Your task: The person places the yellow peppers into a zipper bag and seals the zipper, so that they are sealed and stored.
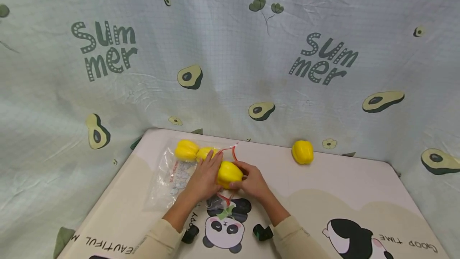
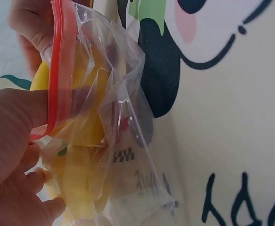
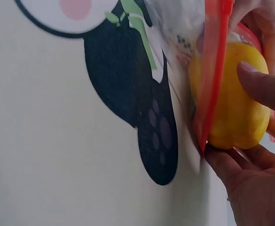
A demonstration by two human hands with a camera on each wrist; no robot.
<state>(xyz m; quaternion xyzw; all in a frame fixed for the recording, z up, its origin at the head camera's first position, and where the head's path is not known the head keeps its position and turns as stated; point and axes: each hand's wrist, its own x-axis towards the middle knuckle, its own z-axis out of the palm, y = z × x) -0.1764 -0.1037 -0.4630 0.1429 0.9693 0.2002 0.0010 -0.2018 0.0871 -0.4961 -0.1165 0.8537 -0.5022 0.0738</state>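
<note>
A clear plastic zip bag [image 1: 154, 195] with a red-edged mouth lies on the table. Inside it sit two yellow bell peppers, one at the far left [image 1: 187, 150] and one beside it [image 1: 203, 154], partly covered by fingers. My left hand [image 1: 204, 177] holds the bag's mouth; in the left wrist view its thumb passes behind the red edge [image 2: 60, 70], the other fingers outside. My right hand [image 1: 254, 181] grips another yellow bell pepper [image 3: 238, 99] between thumb and fingers. That pepper is partly within the red mouth [image 3: 215, 80].
One more yellow bell pepper [image 1: 302, 152] stands near the table's back edge, right of the hands. Dark objects [image 1: 263, 232] lie by the wrists. A printed cloth [image 1: 223, 43] hangs behind the table [image 1: 345, 179].
</note>
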